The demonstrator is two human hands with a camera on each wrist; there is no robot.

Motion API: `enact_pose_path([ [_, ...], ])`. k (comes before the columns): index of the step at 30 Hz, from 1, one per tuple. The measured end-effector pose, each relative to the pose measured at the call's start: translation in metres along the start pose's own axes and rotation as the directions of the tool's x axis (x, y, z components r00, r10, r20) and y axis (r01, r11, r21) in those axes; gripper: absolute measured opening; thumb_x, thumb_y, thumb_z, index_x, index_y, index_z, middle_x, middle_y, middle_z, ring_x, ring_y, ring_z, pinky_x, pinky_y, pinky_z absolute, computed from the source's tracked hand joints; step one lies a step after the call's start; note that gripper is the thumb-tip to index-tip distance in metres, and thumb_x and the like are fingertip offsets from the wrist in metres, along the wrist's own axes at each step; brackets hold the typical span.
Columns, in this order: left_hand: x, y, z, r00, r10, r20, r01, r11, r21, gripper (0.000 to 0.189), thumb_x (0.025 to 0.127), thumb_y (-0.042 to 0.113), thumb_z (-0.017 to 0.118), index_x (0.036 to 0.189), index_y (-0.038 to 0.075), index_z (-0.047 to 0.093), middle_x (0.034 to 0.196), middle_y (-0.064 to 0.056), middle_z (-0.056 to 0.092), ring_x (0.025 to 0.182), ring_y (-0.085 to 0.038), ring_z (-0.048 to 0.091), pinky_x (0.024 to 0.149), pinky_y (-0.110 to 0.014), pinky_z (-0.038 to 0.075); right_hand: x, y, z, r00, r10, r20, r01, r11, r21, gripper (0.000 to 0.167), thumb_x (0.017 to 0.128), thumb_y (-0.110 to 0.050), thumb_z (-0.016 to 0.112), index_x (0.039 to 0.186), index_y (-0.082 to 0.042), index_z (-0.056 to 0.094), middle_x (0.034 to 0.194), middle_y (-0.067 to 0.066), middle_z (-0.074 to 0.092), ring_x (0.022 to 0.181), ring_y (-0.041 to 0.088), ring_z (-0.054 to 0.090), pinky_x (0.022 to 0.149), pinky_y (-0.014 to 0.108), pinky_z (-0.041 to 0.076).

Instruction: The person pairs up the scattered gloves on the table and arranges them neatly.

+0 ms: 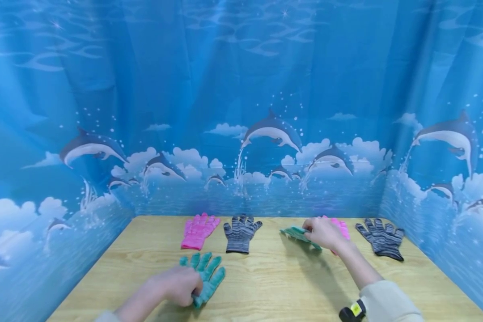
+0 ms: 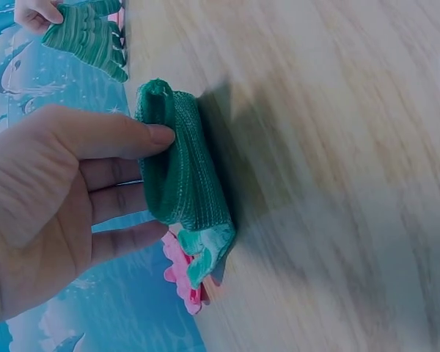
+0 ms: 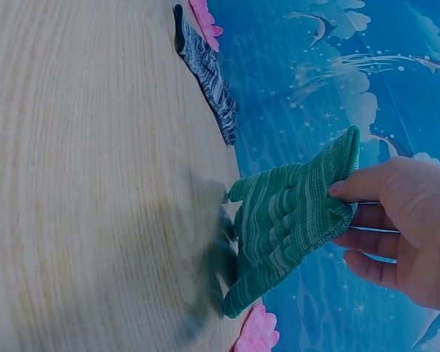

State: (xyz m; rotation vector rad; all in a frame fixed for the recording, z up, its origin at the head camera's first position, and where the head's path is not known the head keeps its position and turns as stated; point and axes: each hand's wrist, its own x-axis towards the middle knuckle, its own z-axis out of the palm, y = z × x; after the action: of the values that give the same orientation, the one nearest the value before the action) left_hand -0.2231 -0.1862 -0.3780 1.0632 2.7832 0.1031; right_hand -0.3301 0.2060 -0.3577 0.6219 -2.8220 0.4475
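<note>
My left hand (image 1: 180, 285) pinches the cuff of a green striped knit glove (image 1: 209, 273) near the table's front left. In the left wrist view the thumb lies over the cuff opening of this green glove (image 2: 180, 161), whose fingers point away. My right hand (image 1: 325, 232) grips a second green glove (image 1: 299, 234) by its cuff, raised and tilted above the table toward the back right. The right wrist view has this glove (image 3: 286, 220) hanging with its fingers toward the tabletop. Part of a pink glove (image 1: 340, 227) shows behind the right hand, the remainder hidden.
On the wooden table (image 1: 261, 286), a pink glove (image 1: 199, 230) and a grey-black glove (image 1: 241, 235) lie side by side at the back left. Another grey-black glove (image 1: 382, 239) lies at the far right. A blue dolphin-print curtain (image 1: 225, 89) stands behind and beside the table.
</note>
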Motion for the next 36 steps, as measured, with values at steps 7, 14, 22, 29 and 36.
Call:
enact_pose_path([
  [7, -0.002, -0.001, 0.005, 1.000, 0.015, 0.000, -0.015, 1.000, 0.006, 0.035, 0.060, -0.007, 0.054, 0.052, 0.019, 0.032, 0.051, 0.010, 0.017, 0.048, -0.005, 0.015, 0.043, -0.020, 0.016, 0.000, -0.005, 0.002, 1.000, -0.005, 0.003, 0.005, 1.000, 0.021, 0.009, 0.078, -0.010, 0.068, 0.086, -0.011, 0.070, 0.076, -0.006, 0.062, 0.071, 0.012, 0.053, 0.078, 0.044, 0.042],
  [14, -0.003, 0.001, 0.007, 1.000, 0.029, -0.011, -0.028, 0.999, 0.025, 0.036, 0.060, -0.006, 0.055, 0.051, 0.019, 0.032, 0.051, 0.010, 0.016, 0.049, -0.005, 0.016, 0.044, -0.021, 0.017, -0.001, -0.007, 0.005, 1.000, -0.019, 0.011, 0.019, 1.000, 0.009, 0.008, 0.078, -0.008, 0.067, 0.086, -0.010, 0.069, 0.077, -0.005, 0.063, 0.073, 0.011, 0.057, 0.075, 0.040, 0.046],
  [22, -0.005, 0.004, 0.009, 0.998, 0.044, -0.040, -0.041, 0.995, 0.091, 0.031, 0.058, 0.000, 0.062, 0.049, 0.019, 0.038, 0.049, 0.013, 0.020, 0.049, -0.003, 0.020, 0.043, -0.020, 0.018, -0.002, -0.012, 0.003, 1.000, -0.010, 0.012, 0.010, 1.000, 0.025, 0.012, 0.078, -0.008, 0.066, 0.089, -0.009, 0.070, 0.078, -0.004, 0.064, 0.071, 0.011, 0.056, 0.067, 0.034, 0.048],
  [29, -0.005, 0.003, 0.014, 0.999, 0.050, -0.012, -0.049, 0.994, 0.096, 0.021, 0.059, 0.010, 0.072, 0.052, 0.020, 0.055, 0.051, 0.019, 0.035, 0.051, 0.002, 0.031, 0.045, -0.017, 0.028, -0.003, -0.015, 0.003, 1.000, -0.011, 0.018, 0.010, 0.999, 0.036, 0.011, 0.078, -0.009, 0.067, 0.089, -0.009, 0.070, 0.077, -0.005, 0.064, 0.069, 0.010, 0.058, 0.065, 0.033, 0.049],
  [36, -0.005, 0.004, 0.013, 0.999, 0.007, 0.047, -0.008, 1.000, 0.026, 0.029, 0.061, 0.013, 0.076, 0.050, 0.018, 0.049, 0.048, 0.016, 0.030, 0.050, -0.001, 0.026, 0.044, -0.019, 0.025, -0.003, -0.017, 0.002, 1.000, -0.023, 0.013, 0.023, 0.999, 0.033, 0.011, 0.078, -0.008, 0.067, 0.088, -0.009, 0.070, 0.077, -0.004, 0.064, 0.070, 0.011, 0.058, 0.065, 0.033, 0.049],
])
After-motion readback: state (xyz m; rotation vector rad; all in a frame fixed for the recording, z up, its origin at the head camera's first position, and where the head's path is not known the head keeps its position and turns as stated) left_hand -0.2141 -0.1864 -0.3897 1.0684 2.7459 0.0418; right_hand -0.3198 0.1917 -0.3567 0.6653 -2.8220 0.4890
